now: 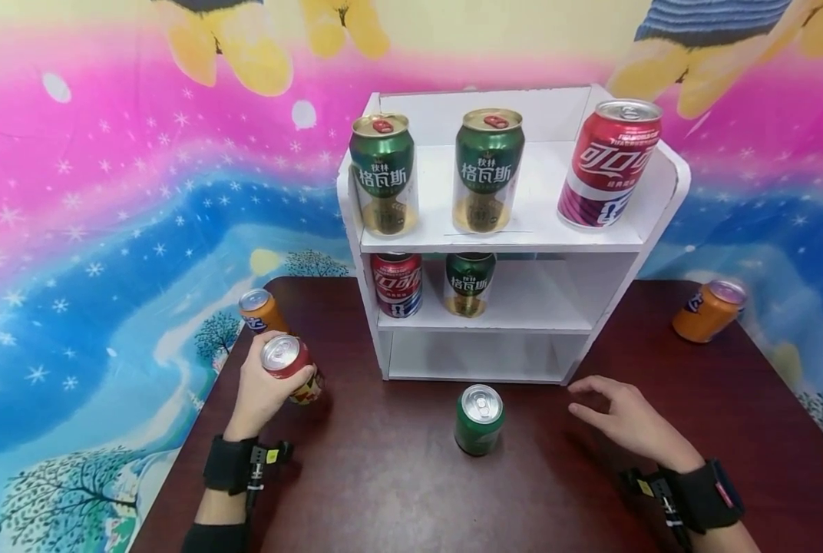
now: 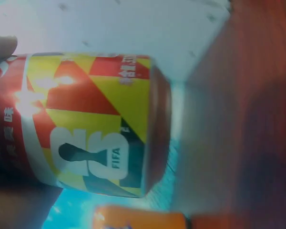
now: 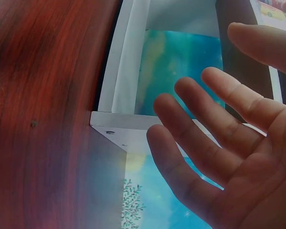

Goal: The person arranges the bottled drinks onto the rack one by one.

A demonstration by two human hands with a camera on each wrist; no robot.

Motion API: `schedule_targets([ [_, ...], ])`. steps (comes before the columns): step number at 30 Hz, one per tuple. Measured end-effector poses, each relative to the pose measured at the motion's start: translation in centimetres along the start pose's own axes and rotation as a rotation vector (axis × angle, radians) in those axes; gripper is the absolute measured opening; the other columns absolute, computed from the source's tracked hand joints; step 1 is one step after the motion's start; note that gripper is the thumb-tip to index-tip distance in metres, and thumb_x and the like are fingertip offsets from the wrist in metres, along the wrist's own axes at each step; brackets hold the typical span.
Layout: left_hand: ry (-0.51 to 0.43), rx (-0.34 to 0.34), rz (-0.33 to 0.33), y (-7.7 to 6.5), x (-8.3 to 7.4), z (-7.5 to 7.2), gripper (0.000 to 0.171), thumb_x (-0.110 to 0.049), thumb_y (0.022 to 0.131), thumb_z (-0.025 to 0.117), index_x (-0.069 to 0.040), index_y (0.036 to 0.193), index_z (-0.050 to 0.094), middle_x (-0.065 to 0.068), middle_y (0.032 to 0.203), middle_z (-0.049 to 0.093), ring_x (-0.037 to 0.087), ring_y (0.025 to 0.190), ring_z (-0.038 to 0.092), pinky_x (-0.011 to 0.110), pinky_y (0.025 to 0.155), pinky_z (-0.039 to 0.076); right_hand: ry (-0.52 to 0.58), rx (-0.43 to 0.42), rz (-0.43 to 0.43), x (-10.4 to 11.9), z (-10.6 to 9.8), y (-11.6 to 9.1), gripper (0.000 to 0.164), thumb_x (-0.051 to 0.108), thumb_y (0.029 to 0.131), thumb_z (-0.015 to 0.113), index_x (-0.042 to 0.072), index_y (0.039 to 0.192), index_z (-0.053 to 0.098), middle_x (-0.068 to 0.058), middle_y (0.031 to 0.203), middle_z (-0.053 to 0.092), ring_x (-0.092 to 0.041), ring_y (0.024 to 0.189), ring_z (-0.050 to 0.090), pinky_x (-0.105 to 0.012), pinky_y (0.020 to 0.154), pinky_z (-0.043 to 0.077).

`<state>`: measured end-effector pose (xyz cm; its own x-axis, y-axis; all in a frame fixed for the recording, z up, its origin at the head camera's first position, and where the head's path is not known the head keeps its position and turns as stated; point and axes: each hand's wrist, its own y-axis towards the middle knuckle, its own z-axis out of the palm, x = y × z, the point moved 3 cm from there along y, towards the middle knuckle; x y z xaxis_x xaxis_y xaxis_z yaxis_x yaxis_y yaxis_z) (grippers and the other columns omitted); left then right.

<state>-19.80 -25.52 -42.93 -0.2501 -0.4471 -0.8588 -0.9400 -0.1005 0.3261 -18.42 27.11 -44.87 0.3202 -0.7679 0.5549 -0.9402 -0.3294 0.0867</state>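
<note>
My left hand (image 1: 258,395) grips a red soda can (image 1: 304,375) around its upper part, at the left side of the table. Up close in the left wrist view, the soda can (image 2: 93,109) shows yellow and red patches and a FIFA mark, with its base over the dark table. My right hand (image 1: 626,418) holds nothing; it hovers by the lower right corner of the white shelf (image 1: 477,357). Its fingers (image 3: 200,126) are spread and slightly bent in the right wrist view. Between the hands, a green can (image 1: 479,430) stands upright on the table.
Two green-and-clear kvass cans (image 1: 484,177) and a red cola can (image 1: 608,169) occupy the shelf's top. On its middle level are a smaller red can (image 1: 398,284) and a green can (image 1: 470,284). Orange cans stand at the back left (image 1: 265,311) and right (image 1: 705,313).
</note>
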Motion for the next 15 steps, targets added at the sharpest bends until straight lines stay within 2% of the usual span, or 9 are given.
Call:
schedule_targets([
  [4, -0.065, 0.055, 0.044, -0.4, -2.1, 0.5, 0.065, -0.007, 0.076, 0.079, -0.005, 0.128, 0.041, 0.007, 0.118, 0.054, 0.016, 0.103, 0.051, 0.023, 0.081, 0.047, -0.001, 0.005, 0.001, 0.1, 0.0, 0.0, 0.032, 0.035, 0.089, 0.066, 0.011, 0.11, 0.065, -0.003, 0.106, 0.065, -0.023, 0.098, 0.058, -0.046, 0.079, 0.048],
  [12, -0.206, 0.137, 0.143, -0.9, -5.4, 1.6, 0.06, 0.004, 0.075, 0.075, -0.004, 0.126, 0.044, 0.007, 0.119, 0.055, 0.019, 0.105, 0.053, 0.028, 0.082, 0.048, 0.012, 0.018, 0.018, -0.1, -0.2, -0.2, 0.031, 0.035, 0.089, 0.066, 0.013, 0.11, 0.065, -0.003, 0.106, 0.064, -0.024, 0.098, 0.058, -0.046, 0.078, 0.047],
  [15, -0.223, 0.172, 0.167, -1.1, -6.7, 2.0, 0.062, 0.006, 0.073, 0.075, -0.004, 0.127, 0.045, 0.008, 0.12, 0.054, 0.018, 0.107, 0.052, 0.028, 0.082, 0.049, 0.026, 0.028, 0.032, -0.2, -0.2, -0.2, 0.034, 0.036, 0.089, 0.065, 0.01, 0.111, 0.065, -0.004, 0.106, 0.064, -0.024, 0.099, 0.058, -0.048, 0.079, 0.047],
])
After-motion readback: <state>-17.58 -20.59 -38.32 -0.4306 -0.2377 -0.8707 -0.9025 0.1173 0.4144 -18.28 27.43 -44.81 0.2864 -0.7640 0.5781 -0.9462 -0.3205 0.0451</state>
